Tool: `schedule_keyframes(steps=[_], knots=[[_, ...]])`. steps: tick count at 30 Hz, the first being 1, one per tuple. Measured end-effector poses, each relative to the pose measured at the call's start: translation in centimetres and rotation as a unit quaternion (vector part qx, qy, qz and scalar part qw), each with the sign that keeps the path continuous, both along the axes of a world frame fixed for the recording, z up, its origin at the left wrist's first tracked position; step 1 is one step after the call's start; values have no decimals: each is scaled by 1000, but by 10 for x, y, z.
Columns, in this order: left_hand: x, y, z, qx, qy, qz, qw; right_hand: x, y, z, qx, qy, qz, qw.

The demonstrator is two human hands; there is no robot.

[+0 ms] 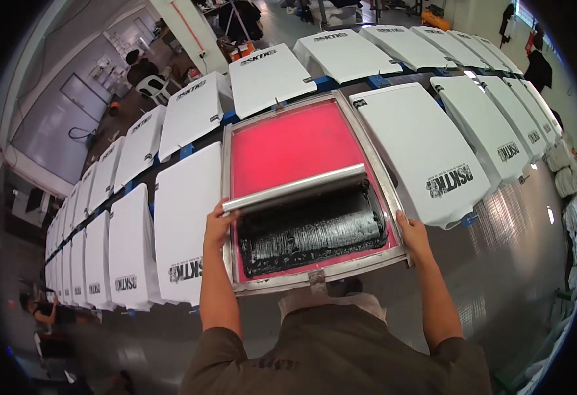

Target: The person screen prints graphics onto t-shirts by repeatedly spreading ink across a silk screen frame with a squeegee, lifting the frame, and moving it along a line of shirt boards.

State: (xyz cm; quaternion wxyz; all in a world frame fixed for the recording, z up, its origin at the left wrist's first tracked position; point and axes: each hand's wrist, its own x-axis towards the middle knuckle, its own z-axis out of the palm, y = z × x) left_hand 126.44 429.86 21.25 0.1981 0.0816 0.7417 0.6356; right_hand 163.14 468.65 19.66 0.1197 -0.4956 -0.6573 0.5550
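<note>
A metal-framed printing screen [282, 143] with pink mesh lies in front of me, over the row of shirt boards. Black ink [311, 234] covers the lower part of its mesh. Across the mesh rests a long silver squeegee [295, 187], just above the ink. My left hand [221, 222] is at the screen's left side, its fingers closed round the squeegee's left end and against the frame. On the right side of the frame, my right hand [412, 234] is closed round the edge, with the thumb on top.
White shirts on boards, some printed with black lettering, stand in two curving rows, including one to the right [420, 145] and one to the left [186, 197]. A person [140, 69] is near a white chair [153, 87] at the back; another person [42, 309] is at far left.
</note>
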Motion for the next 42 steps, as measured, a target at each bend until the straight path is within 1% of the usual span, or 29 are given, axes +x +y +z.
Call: schedule_keyframes(steps=[2,3,4,6,7,9,10,13,14,15,16,18,22,24,25,27,28,29,30,31,32,34,35,36,37,38,40,41,42], knots=[[0,7,1,-3,7,8,1000,-6,13,-13,-14,7,4,1000],[-1,9,-3,-2,14,12,1000,-11,15,-6,-24,15,4,1000],[-3,10,-7,-16,7,8,1000,-12,19,2,-7,-28,23,999],[-1,19,-13,-25,-7,18,1000,-17,31,-7,-6,13,20,1000],[-3,21,-23,-42,36,25,998,-19,39,-14,-2,-14,29,999],[3,23,-25,-60,18,13,998,-21,47,-35,-11,6,20,1000],[7,25,-25,-63,4,28,998,-22,42,-24,1,11,22,1000],[17,30,-25,-45,9,40,998,-18,47,-31,-26,-34,33,999],[15,32,-27,-40,20,36,998,-20,52,-33,-35,-38,37,998],[17,30,-27,-38,28,30,998,-20,50,-45,2,0,30,1000],[18,30,-24,-34,11,34,999,-15,52,-53,-13,-17,37,999],[21,31,-25,-43,41,32,998,-18,50,-45,-19,-6,26,999],[21,26,-33,-20,18,39,999,-17,49,-37,-47,1,21,999],[25,28,-33,-21,1,39,999,-18,47,-28,-104,3,8,995],[27,28,-31,-24,-14,37,999,-17,45,-30,-103,1,11,995],[23,23,-43,-22,5,28,999,-17,48,-49,-17,-62,53,997],[25,23,-41,-26,17,27,999,-12,62,-91,-44,5,42,998],[30,27,-24,-51,6,32,998,-17,58,-76,-42,7,45,998],[31,26,-17,-157,155,26,975,-21,46,-45,89,-65,78,991],[31,27,-10,-257,300,21,919,-32,36,-20,220,-134,108,960],[35,33,7,-252,403,11,880,-45,30,-11,337,-57,115,933],[43,49,33,-243,329,-105,907,-87,18,33,444,60,180,876],[41,56,28,-301,322,-142,886,-110,14,50,467,56,246,848],[40,67,40,-392,315,-203,840,-131,13,60,488,53,308,815],[41,77,56,-479,304,-262,781,-143,15,56,551,48,333,763],[41,80,62,-478,358,-249,762,-154,21,54,553,51,332,762],[48,78,59,-472,367,-233,767,-170,32,50,469,-118,444,755],[55,72,53,-464,375,-221,772,-165,32,42,497,-75,438,746],[69,58,26,-388,480,-178,766,-151,27,31,521,-35,431,736]])
